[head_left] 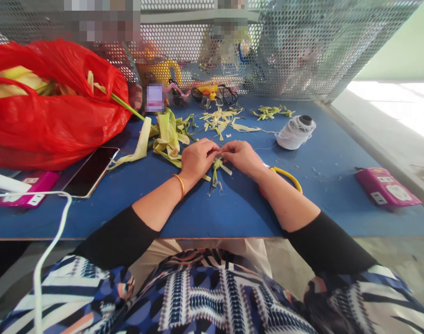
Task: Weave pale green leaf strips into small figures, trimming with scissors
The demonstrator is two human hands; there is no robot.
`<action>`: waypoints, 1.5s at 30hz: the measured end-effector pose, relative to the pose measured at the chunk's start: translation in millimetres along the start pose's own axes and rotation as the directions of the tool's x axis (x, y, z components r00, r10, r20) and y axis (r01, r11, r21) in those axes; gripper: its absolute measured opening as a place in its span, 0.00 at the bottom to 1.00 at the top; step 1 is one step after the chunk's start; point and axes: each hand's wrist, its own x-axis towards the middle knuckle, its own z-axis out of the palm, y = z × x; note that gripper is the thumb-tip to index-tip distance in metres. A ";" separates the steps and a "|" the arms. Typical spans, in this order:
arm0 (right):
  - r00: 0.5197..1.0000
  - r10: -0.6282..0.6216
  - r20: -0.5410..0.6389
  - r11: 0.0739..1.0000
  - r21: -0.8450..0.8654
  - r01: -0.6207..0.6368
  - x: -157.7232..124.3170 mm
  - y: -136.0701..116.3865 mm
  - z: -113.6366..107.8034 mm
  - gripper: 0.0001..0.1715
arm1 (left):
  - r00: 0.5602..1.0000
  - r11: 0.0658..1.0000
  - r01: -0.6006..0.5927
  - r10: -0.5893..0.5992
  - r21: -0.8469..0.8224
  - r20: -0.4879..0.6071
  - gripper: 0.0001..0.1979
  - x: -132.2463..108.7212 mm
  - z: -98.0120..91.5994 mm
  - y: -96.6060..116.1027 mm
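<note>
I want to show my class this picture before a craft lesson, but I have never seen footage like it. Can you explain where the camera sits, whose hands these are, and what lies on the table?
There is no machine here. One camera worn on a person's head looks forward and down, so the two arms reaching in from below are that person's own. The left hand and the right hand meet over a blue table, and together they pinch a small bundle of pale green leaf strips. More leaf strips lie in a pile behind, with cut scraps further back. A red plastic bag holding leaves sits at the left, beside a phone. A spool of white thread stands at the right, yellow-handled scissors lie partly hidden under the right wrist, and a pink power strip lies near the right edge.
</note>
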 end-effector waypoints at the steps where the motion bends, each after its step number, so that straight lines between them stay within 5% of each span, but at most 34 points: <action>1: 1.000 -0.001 -0.008 1.000 -0.023 0.000 -1.0 -2.3 -0.7 0.04 | 1.000 1.000 0.010 -0.010 0.006 0.002 0.05 0.1 -0.3 0.3; 12: 1.000 -0.019 -0.015 0.982 -0.187 0.016 -0.5 -3.4 -7.5 0.05 | 0.993 0.993 0.105 -0.107 0.049 0.057 0.08 2.4 -3.2 -0.7; 18: 0.992 0.046 0.121 0.923 -0.385 0.004 -1.7 -5.8 -28.8 0.08 | 0.966 0.947 0.209 -0.238 0.244 0.098 0.09 4.1 -7.2 -4.3; 24: 0.985 -0.033 0.172 0.999 0.019 0.030 -2.0 -6.6 -28.6 0.04 | 0.973 0.951 0.197 -0.219 0.237 0.068 0.07 4.2 -1.9 -10.2; 28: 0.974 -0.207 0.092 0.933 0.319 0.168 -3.2 -9.2 -20.7 0.03 | 0.979 0.974 0.197 -0.202 0.115 0.034 0.05 4.1 -1.6 -11.4; 33: 0.976 -0.193 0.099 0.868 0.481 0.123 -7.2 -13.1 -16.3 0.05 | 0.960 0.954 0.280 -0.281 -0.111 0.007 0.10 7.2 -6.0 -5.1; 36: 0.977 -0.162 0.140 0.839 0.541 0.061 -8.0 -13.6 -15.5 0.06 | 0.925 0.830 0.366 -0.376 -0.420 0.063 0.10 10.6 -8.9 -3.1; 39: 0.977 -0.162 0.137 0.838 0.542 0.063 -7.7 -13.4 -14.7 0.08 | 0.899 0.606 0.402 -0.401 -0.686 0.173 0.09 12.6 -11.6 -1.7; 42: 0.973 -0.178 0.145 0.853 0.516 0.079 -7.3 -12.8 -13.4 0.10 | 0.875 0.386 0.445 -0.380 -0.808 0.301 0.09 11.9 -12.6 0.6; 45: 0.973 -0.191 0.126 0.872 0.477 0.110 -6.7 -11.7 -11.3 0.13 | 0.866 0.340 0.462 -0.373 -0.819 0.333 0.10 10.2 -11.4 2.2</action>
